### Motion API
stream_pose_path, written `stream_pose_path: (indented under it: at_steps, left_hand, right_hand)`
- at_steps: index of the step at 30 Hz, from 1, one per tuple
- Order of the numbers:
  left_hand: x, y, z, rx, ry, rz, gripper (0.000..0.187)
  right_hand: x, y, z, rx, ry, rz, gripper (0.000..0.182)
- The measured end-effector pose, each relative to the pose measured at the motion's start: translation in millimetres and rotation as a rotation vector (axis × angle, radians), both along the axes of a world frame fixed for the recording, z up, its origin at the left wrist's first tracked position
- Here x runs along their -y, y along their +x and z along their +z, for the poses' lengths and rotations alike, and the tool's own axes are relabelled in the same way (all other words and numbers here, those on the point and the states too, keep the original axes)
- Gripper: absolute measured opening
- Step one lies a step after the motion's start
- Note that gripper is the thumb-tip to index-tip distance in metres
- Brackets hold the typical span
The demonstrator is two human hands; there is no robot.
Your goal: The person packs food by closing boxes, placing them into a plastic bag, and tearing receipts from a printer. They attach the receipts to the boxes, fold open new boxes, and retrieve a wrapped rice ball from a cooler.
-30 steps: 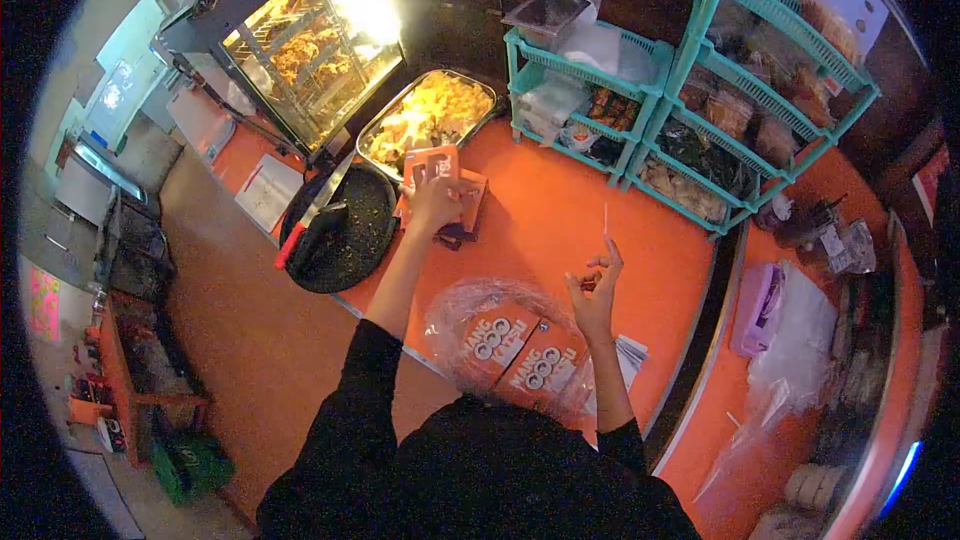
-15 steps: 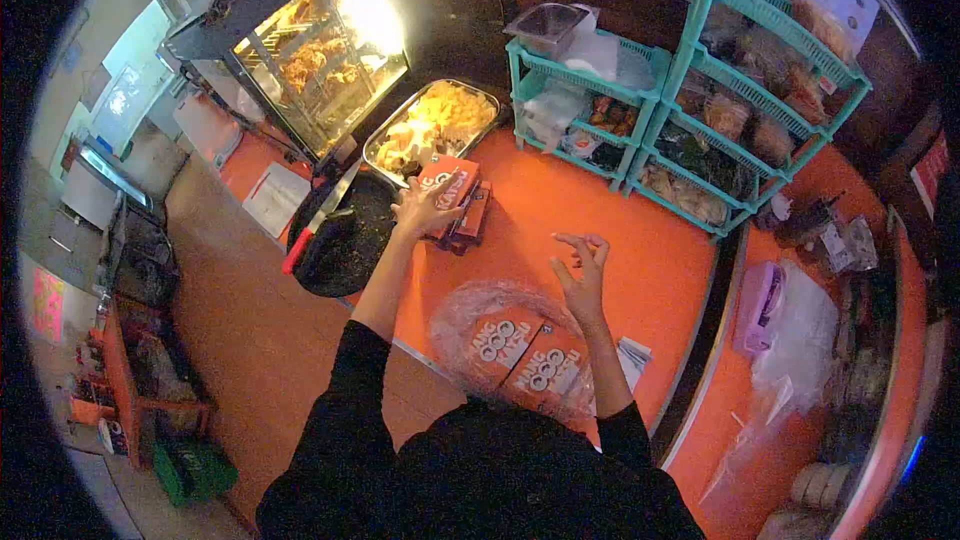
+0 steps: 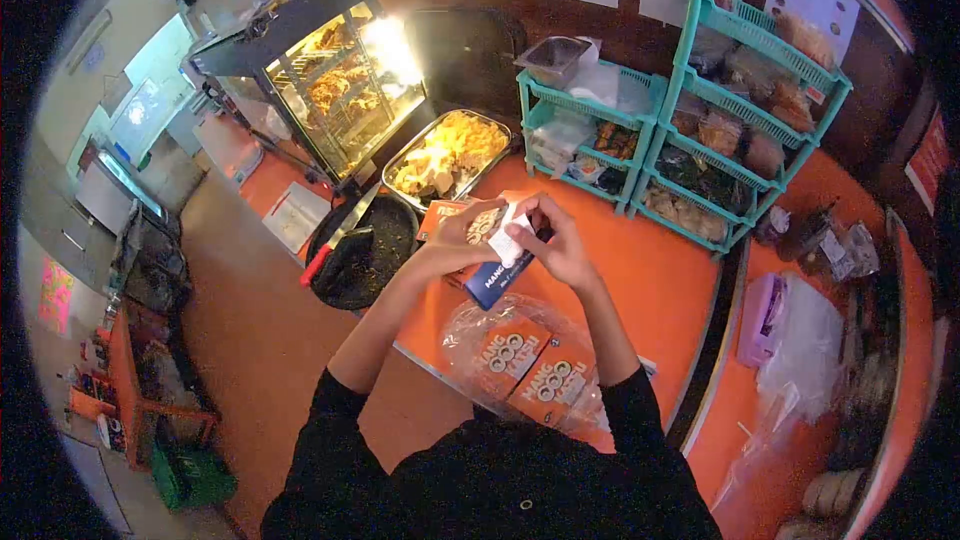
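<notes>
I see the right hand (image 3: 562,248) has swung across to join the left hand (image 3: 458,252), both now on the near side of the food tray (image 3: 480,174). Its fingers pinch a white slip (image 3: 510,245) over a box (image 3: 497,283), blue side reading "MANG". The left fingers touch the box; I can't tell if they grip. Farther from the tray, 2 plastic-wrapped orange boxes (image 3: 552,380) read "MANG" and "KATSU".

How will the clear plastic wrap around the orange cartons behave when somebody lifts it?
The clear plastic wrap will probably sag, since it looks crumpled. It is likely light, as the orange cartons show through it. Its glossy highlights suggest slipperiness.
</notes>
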State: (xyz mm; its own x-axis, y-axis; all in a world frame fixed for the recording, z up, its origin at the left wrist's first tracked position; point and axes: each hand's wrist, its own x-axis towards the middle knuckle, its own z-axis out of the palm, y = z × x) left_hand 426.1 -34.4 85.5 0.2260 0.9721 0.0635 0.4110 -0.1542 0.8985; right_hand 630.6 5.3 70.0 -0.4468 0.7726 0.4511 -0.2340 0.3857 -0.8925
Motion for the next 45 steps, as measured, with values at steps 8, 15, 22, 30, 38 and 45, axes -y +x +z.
stream_pose_path:
  at_steps: [8,15,22,30,38,45]
  left_hand:
    - [21,20,35,0.236,-0.159,-0.155,0.088]
    - [27,23,37,0.348,-0.32,-0.211,0.088]
    - [32,39,24,0.163,0.033,-0.309,0.09]
    - [71,81,-14,-0.229,0.319,0.026,0.088]
    - [164,149,-124,-0.405,0.081,0.171,0.094]
    - [184,169,-161,-0.675,0.033,0.174,0.096]
  right_hand:
    - [20,18,27,0.208,0.42,-0.303,0.033]
    - [35,27,23,0.386,0.475,-0.76,0.086]
    - [74,19,17,0.33,0.105,-0.699,0.112]
    - [47,71,-30,0.112,-0.068,-0.602,0.079]
    - [164,179,-112,0.032,-0.548,-0.826,0.059]
    - [291,241,-126,0.186,-0.544,-1.154,0.047]
